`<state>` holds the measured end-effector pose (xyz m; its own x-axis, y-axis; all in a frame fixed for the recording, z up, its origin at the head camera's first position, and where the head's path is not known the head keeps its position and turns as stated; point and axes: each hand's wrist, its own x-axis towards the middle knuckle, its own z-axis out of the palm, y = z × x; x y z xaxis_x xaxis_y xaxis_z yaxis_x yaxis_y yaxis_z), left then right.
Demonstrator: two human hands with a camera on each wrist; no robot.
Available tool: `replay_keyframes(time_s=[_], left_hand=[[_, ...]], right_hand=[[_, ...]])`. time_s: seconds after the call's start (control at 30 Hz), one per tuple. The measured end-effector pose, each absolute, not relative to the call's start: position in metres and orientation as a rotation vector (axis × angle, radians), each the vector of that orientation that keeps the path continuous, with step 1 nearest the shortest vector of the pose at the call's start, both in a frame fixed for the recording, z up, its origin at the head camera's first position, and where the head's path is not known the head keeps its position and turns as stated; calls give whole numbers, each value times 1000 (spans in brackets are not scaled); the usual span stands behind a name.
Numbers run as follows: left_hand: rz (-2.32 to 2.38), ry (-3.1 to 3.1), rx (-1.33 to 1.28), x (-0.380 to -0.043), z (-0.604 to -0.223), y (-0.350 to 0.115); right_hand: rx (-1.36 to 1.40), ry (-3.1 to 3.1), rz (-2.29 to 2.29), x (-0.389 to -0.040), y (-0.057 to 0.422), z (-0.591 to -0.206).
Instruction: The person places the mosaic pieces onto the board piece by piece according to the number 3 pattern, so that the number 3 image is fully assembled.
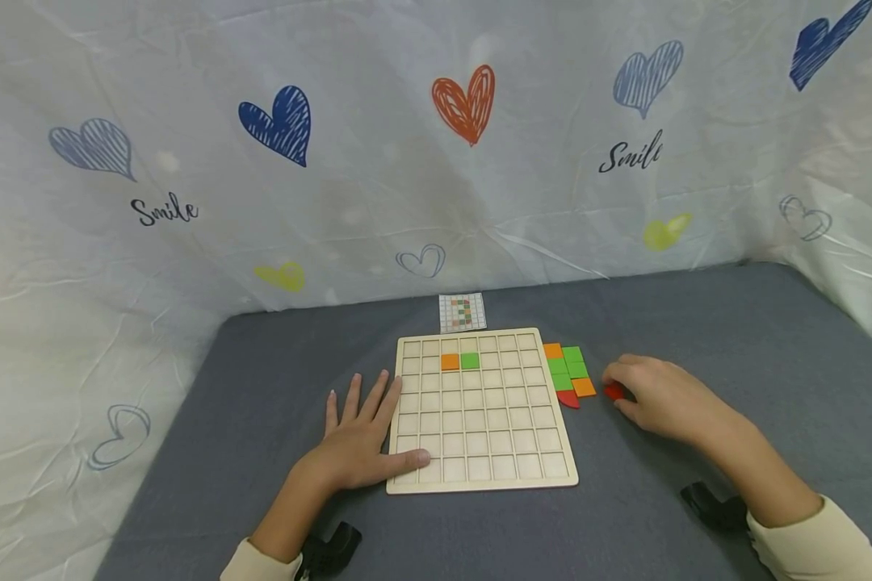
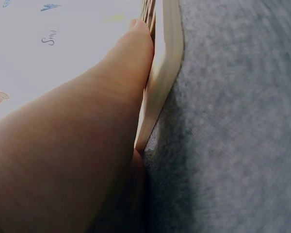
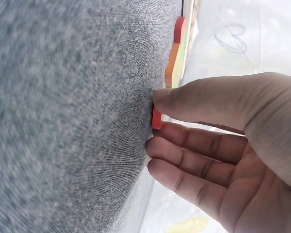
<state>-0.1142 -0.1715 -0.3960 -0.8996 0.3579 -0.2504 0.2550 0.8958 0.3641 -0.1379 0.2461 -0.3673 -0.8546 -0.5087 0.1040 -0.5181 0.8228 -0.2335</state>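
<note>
My left hand (image 1: 356,448) lies with its fingers spread at the left edge of a wooden grid board (image 1: 480,489), the thumb resting over the lower left cells. In the left wrist view that thumb (image 2: 131,53) lies along the board's edge (image 2: 167,58). An orange square tile (image 1: 450,362) and a green square tile (image 1: 470,361) sit side by side in the board's second row. Right of the board, my right hand (image 1: 657,395) pinches a red tile (image 3: 157,118) between thumb and fingers, down at the cloth. Most of that tile is hidden by the fingers.
Several green tiles (image 1: 572,355), an orange tile (image 1: 584,387) and a red rounded piece (image 1: 568,399) lie against the board's right edge. A small printed pattern card (image 1: 462,312) lies behind the board. Grey cloth (image 1: 276,387) covers the table, with a patterned curtain (image 1: 363,194) behind.
</note>
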Motion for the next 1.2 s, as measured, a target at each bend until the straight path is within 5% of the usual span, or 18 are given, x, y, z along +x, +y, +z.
replay_keyframes(time_s=[0.6,1.2], left_hand=[[450,2753,459,-116,-396,-172],[458,2786,447,-118,-412,-176]], right_hand=[[923,-2896,453,-139,245,-364],[1127,-2869,562,-169,195,-350]])
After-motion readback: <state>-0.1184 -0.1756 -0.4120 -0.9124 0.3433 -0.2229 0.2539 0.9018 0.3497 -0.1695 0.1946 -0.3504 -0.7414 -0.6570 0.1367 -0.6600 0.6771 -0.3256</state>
